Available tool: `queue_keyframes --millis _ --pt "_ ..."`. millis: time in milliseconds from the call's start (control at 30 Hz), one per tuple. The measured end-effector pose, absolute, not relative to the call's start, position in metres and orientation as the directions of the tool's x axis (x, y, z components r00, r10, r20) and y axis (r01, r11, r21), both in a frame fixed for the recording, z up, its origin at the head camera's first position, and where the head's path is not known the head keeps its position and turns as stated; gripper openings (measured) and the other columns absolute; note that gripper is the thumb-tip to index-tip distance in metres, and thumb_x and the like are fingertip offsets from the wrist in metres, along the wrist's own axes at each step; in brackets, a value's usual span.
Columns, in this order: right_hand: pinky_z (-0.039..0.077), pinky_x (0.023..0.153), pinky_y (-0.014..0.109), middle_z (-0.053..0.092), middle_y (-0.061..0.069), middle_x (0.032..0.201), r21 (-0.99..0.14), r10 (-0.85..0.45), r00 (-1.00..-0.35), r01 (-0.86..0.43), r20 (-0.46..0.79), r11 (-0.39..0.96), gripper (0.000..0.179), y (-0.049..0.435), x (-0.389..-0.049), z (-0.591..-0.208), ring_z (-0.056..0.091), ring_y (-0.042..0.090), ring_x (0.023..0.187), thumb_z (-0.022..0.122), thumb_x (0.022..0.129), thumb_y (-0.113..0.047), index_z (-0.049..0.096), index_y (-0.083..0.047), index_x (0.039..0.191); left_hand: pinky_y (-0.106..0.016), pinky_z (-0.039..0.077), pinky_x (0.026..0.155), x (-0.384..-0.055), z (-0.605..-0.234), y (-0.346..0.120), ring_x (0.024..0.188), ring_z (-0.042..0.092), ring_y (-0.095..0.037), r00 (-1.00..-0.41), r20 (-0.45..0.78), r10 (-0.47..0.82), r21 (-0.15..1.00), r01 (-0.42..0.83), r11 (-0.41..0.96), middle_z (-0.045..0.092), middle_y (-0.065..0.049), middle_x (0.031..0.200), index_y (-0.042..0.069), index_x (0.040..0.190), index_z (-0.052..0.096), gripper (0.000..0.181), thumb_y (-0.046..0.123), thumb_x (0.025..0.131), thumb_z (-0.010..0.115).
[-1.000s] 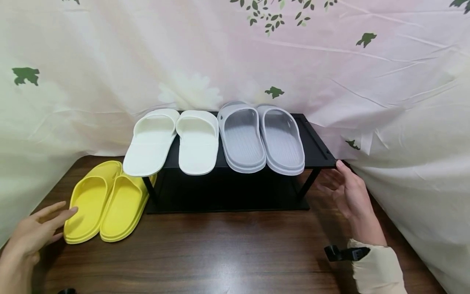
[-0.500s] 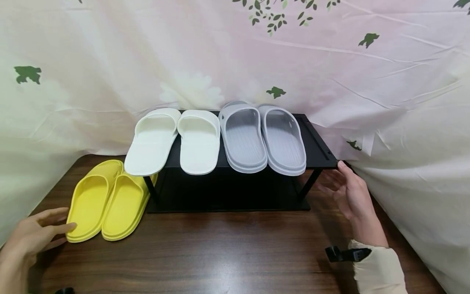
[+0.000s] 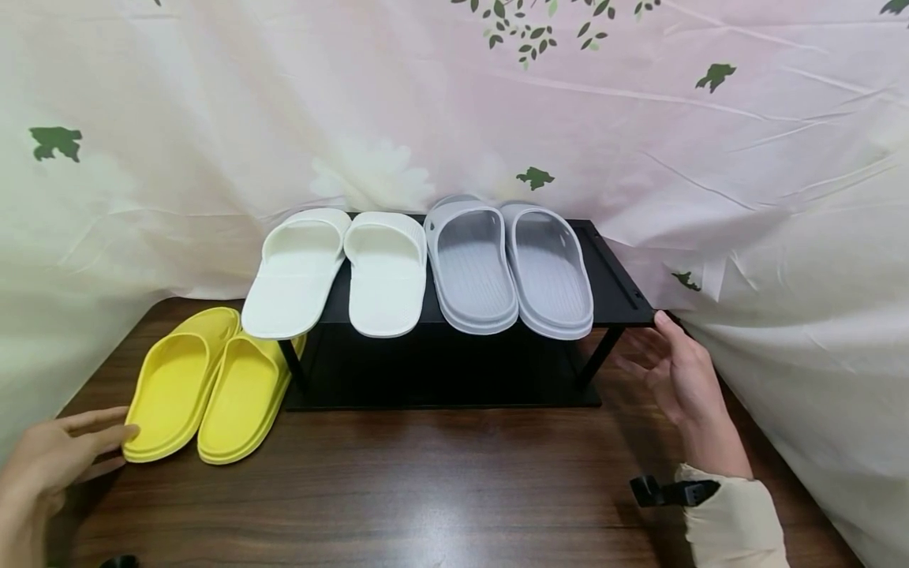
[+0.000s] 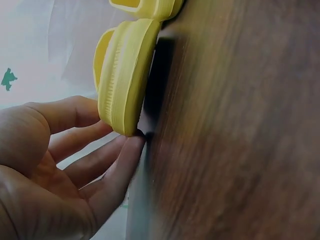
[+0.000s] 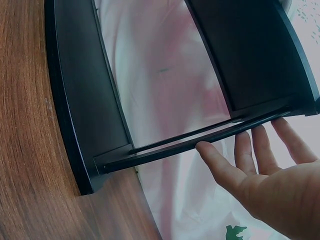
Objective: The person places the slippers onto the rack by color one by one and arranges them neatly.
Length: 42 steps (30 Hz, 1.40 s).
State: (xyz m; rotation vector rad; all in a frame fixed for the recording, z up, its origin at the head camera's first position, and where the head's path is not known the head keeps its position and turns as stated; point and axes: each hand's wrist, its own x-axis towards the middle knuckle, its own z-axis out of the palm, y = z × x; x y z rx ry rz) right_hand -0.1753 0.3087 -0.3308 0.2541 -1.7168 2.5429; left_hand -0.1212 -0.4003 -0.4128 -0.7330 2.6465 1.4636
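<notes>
On the wooden table at left lies a pair of yellow slippers, the left slipper [image 3: 170,394] and the right slipper [image 3: 239,398]. My left hand [image 3: 60,454] pinches the heel end of the left one, thumb on one face and fingers at the sole [image 4: 131,112]. A dark gap shows under that sole in the left wrist view. My right hand [image 3: 685,379] is at the right end of a black two-tier shoe rack [image 3: 618,292], its fingertips [image 5: 205,147] against the slim side post [image 5: 165,156]. White slippers [image 3: 387,292] and grey clogs [image 3: 474,276] stand on the top shelf.
The rack's lower shelf [image 3: 440,371] sits on the brown wooden table [image 3: 398,481]. A printed cloth [image 3: 454,118] hangs behind and along both sides, close to the rack's right end. A black strap [image 3: 671,491] is round the right sleeve.
My left hand has closed on the heel of the left yellow slipper and shifted it slightly left, widening the gap between the pair's heels. The right hand stays at the rack.
</notes>
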Motion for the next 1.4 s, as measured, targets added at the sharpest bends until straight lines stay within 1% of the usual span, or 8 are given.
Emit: queue_keyframes --millis 67,233,433,667,867,967,1100,1400 --pt "0.06 0.086 0.038 0.076 0.003 0.107 -0.912 -0.047 -0.984 -0.139 0.17 -0.385 0.028 0.309 -0.176 -0.331 0.069 0.016 0.101 0.051 0.109 -0.025 0.077 -0.013 0.108 -0.032 0.063 0.067 -0.121 -0.413 -0.4 0.064 0.067 -0.003 -0.885 -0.249 -0.392 0.797 -0.418 0.437 0.064 0.004 0.09 -0.02 0.145 0.035 0.065 0.016 0.1 0.065" --pt "0.06 0.086 0.037 0.076 0.002 0.105 -0.916 -0.037 -0.986 -0.136 0.162 -0.378 0.028 0.309 -0.175 -0.331 0.069 0.016 0.101 0.052 0.108 -0.026 0.077 -0.014 0.107 -0.033 0.063 0.067 -0.122 -0.416 -0.401 0.063 0.062 0.003 -0.872 -0.256 -0.417 0.787 -0.438 0.434 0.052 -0.046 0.122 -0.018 0.145 0.037 0.062 0.017 0.101 0.063" --pt "0.06 0.085 0.037 0.076 0.001 0.105 -0.917 -0.03 -0.986 -0.141 0.164 -0.373 0.027 0.309 -0.175 -0.331 0.068 0.015 0.101 0.053 0.108 -0.026 0.077 -0.014 0.107 -0.034 0.063 0.069 -0.125 -0.424 -0.408 0.065 0.064 0.001 -0.877 -0.247 -0.412 0.793 -0.427 0.435 0.043 -0.047 0.135 -0.017 0.146 0.038 0.062 0.017 0.101 0.064" --pt "0.06 0.086 0.038 0.076 0.002 0.106 -0.913 -0.039 -0.985 -0.142 0.169 -0.382 0.027 0.309 -0.176 -0.332 0.068 0.016 0.102 0.053 0.108 -0.025 0.077 -0.013 0.108 -0.034 0.063 0.069 -0.123 -0.424 -0.413 0.068 0.069 -0.004 -0.894 -0.223 -0.389 0.845 -0.376 0.381 0.063 0.009 0.088 -0.008 0.133 0.059 0.04 0.014 0.1 0.066" --pt "0.06 0.086 0.038 0.076 0.002 0.107 -0.91 -0.043 -0.985 -0.134 0.164 -0.392 0.027 0.309 -0.177 -0.332 0.068 0.016 0.102 0.053 0.108 -0.025 0.077 -0.013 0.108 -0.033 0.063 0.069 -0.12 -0.418 -0.41 0.068 0.068 -0.002 -0.905 -0.21 -0.37 0.877 -0.341 0.338 0.062 0.014 0.087 -0.005 0.128 0.062 0.034 0.014 0.099 0.067" --pt "0.06 0.086 0.038 0.076 0.003 0.107 -0.912 -0.041 -0.985 -0.137 0.165 -0.386 0.027 0.308 -0.176 -0.332 0.068 0.016 0.102 0.053 0.108 -0.026 0.077 -0.013 0.109 -0.033 0.063 0.069 -0.118 -0.419 -0.412 0.068 0.069 -0.002 -0.909 -0.208 -0.361 0.899 -0.323 0.295 0.061 0.019 0.085 0.022 0.105 0.07 0.009 0.017 0.098 0.07" --pt "0.06 0.086 0.038 0.076 0.003 0.106 -0.914 -0.036 -0.986 -0.137 0.162 -0.381 0.027 0.308 -0.176 -0.331 0.068 0.016 0.101 0.053 0.108 -0.025 0.077 -0.012 0.108 -0.033 0.063 0.067 -0.117 -0.422 -0.415 0.067 0.07 -0.004 -0.912 -0.207 -0.354 0.927 -0.298 0.226 0.062 0.023 0.081 0.045 0.085 0.064 0.031 0.017 0.095 0.074" --pt "0.06 0.086 0.038 0.076 0.003 0.106 -0.913 -0.042 -0.986 -0.133 0.161 -0.386 0.027 0.308 -0.175 -0.329 0.068 0.017 0.101 0.053 0.108 -0.025 0.077 -0.012 0.108 -0.028 0.061 0.058 -0.116 -0.42 -0.417 0.063 0.069 -0.003 -0.92 -0.147 -0.364 0.971 -0.204 0.123 0.062 0.025 0.077 0.048 0.081 0.066 0.039 0.013 0.095 0.074"
